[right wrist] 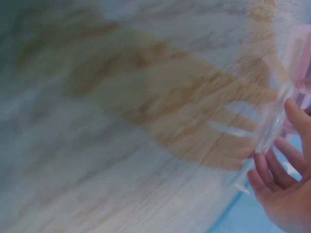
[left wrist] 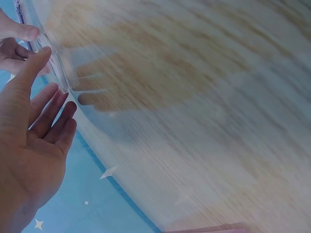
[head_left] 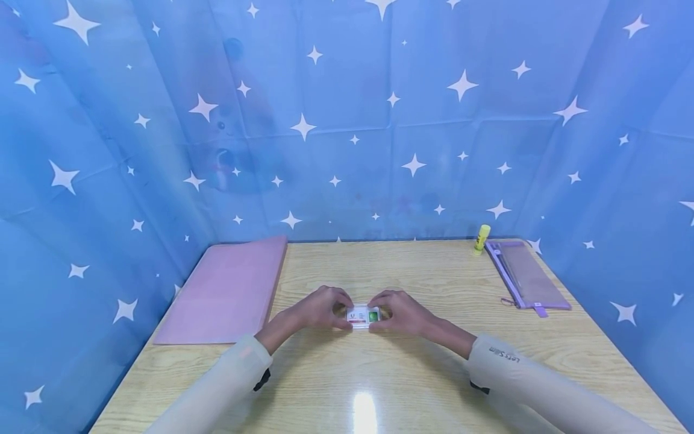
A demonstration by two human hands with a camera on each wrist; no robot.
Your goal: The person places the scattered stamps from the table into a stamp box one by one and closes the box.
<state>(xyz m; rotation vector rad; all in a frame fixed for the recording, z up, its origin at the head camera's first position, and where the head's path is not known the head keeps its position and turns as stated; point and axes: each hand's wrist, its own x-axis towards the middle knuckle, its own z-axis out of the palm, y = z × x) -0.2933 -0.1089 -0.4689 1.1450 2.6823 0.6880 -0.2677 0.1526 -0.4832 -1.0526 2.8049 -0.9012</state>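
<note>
A small clear plastic case (head_left: 362, 316) with a white printed label and a green patch is in the middle of the table. My left hand (head_left: 323, 307) grips its left end, thumb on the near edge and fingers on the far edge. At the other end, my right hand (head_left: 403, 313) grips it the same way. In the left wrist view the case's transparent side (left wrist: 62, 73) shows at the left hand's fingertips. The right wrist view has the clear case (right wrist: 272, 124) between thumb and fingers. What is inside the case is too small to make out.
A pink folder (head_left: 228, 292) lies flat at the table's left. On the right are a purple mesh zip pouch (head_left: 528, 274) and an upright yellow glue stick (head_left: 481, 239). A blue star-patterned curtain (head_left: 347, 150) hangs around the wooden table (head_left: 325, 386).
</note>
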